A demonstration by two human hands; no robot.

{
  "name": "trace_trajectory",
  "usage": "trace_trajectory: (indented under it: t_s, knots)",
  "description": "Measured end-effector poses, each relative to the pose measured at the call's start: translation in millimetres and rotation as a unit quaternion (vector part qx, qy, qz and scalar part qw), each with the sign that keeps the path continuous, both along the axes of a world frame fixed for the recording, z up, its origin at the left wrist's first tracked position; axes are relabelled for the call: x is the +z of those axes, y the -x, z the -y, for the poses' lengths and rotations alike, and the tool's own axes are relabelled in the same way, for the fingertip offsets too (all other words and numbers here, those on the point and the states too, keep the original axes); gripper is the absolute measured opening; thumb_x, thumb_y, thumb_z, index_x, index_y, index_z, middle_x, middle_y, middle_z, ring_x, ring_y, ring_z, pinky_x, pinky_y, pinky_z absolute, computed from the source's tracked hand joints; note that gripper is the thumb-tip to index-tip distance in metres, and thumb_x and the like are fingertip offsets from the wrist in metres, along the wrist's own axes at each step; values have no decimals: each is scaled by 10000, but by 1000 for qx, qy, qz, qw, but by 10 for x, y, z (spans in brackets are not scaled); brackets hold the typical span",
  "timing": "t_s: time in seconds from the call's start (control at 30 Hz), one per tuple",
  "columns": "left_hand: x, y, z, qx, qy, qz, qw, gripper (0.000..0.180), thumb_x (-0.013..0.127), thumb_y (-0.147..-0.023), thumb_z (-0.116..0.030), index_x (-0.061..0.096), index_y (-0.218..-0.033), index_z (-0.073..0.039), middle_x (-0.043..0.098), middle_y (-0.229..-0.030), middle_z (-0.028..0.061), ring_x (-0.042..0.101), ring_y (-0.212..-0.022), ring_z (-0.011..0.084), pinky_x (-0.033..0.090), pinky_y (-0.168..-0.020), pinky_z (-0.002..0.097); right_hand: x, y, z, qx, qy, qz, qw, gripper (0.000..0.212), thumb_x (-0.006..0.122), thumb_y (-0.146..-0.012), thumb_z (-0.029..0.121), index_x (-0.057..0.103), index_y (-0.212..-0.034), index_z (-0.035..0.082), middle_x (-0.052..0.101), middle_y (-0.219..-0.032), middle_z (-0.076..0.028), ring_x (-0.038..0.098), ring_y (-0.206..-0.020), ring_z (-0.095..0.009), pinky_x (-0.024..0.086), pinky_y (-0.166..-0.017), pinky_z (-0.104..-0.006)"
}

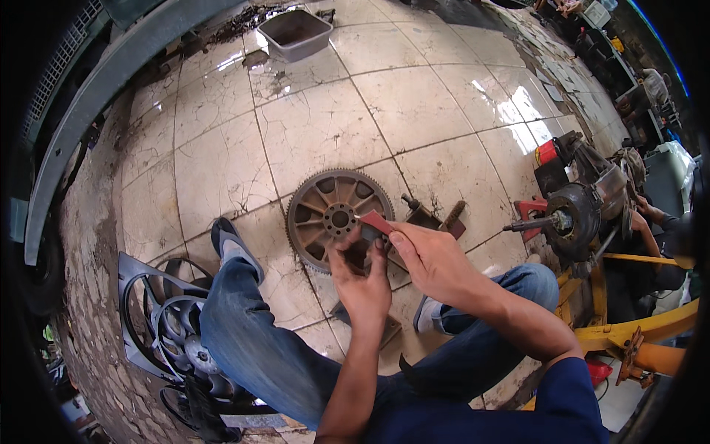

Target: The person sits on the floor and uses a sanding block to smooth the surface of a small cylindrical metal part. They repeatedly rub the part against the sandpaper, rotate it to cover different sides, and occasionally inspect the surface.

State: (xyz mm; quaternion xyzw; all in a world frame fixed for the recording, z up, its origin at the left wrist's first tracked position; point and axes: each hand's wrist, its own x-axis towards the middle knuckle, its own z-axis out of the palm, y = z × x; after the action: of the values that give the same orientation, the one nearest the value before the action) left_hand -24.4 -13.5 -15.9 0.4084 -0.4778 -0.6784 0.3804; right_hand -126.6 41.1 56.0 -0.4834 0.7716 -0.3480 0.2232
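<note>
A toothed metal flywheel (308, 235), with spokes and a ring of holes round its hub, lies flat on the floor between my feet. My right hand (436, 266) grips a flat reddish strip (376, 221) between thumb and fingers, its far end over the flywheel near the hub. Over the near right part of the wheel is my left hand (361, 288), thumb and fingers apart, with the fingertips smeared by motion. I see nothing held in it. Just right of the wheel lie a dark metal part (421, 216) and a brown rod-shaped piece (453, 214).
A grey basin (296, 50) stands far ahead on the tiles. At left, fan assemblies (170, 325) rest beside my leg. A large mechanical assembly with a shaft (569, 222) stands at right near a yellow frame (636, 325). Another person's arm (647, 233) reaches in behind it.
</note>
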Motion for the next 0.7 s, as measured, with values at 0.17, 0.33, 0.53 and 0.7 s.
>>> trace_trajectory:
  t_s: [0.17,0.33,0.53,0.7]
  knots:
    - [-32,-23,-82,-41,104,45,993,354,715,-867,-4,525,-1164,22,555,-1157,136,571,-1075,214,469,-955,337,69,41,25,6,-30,18,999,308,449,-1037,214,630,-1165,0,670,-981,-226,640,-874,-412,523,-753,-434]
    - [-62,20,-68,-19,105,23,994,340,720,-840,26,531,-1123,19,547,-1122,128,578,-1081,219,475,-969,329,52,53,28,1,-7,5,1000,310,444,-1040,215,624,-1160,-7,662,-912,-236,634,-817,-425,515,-711,-441]
    - [51,28,27,36,43,-10,998,286,681,-854,55,527,-1091,14,564,-1081,117,586,-1064,209,494,-932,328,41,6,-21,-5,13,5,1000,310,456,-1040,217,627,-1159,-13,651,-897,-247,630,-805,-430,509,-697,-438]
    - [-115,-62,-13,-18,109,-22,994,223,615,-907,58,521,-1093,-21,566,-1054,84,580,-989,152,480,-854,272,150,66,-1,-22,8,14,1000,323,459,-1045,224,619,-1169,-29,641,-887,-261,624,-784,-433,503,-675,-426]
